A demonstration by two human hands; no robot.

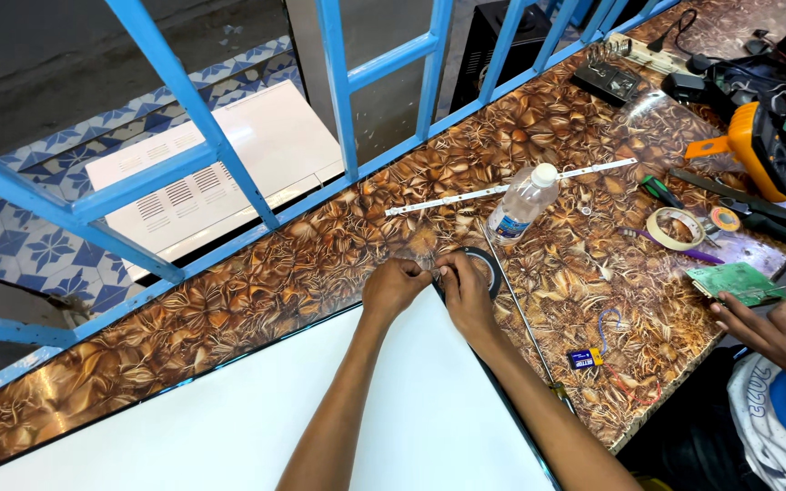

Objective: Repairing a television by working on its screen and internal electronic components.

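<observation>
I have both hands together at the far corner of the white panel, and everything turns on the black tape roll there: my right hand lies over its near left side, so only the far right arc of the ring shows past my knuckles, while my left hand sits just left of it, fingertips pinched together with those of the right hand on something small between them, likely the tape's free end, though it is too small to be sure. The right hand is thus the one on the roll; the left is beside it and apart from the ring itself. The roll lies flat, hole upward, on the panel's corner or just off it on the patterned table; I cannot tell which. From my grip the panel's dark edge runs back toward me along my right forearm. Beyond the roll, up and right, a clear bottle with a white cap lies tilted, little or nothing in it that I can see, with a thin white strip passing behind it. Farther right lie a cream tape ring, a green board and another person's hand, well apart from mine
</observation>
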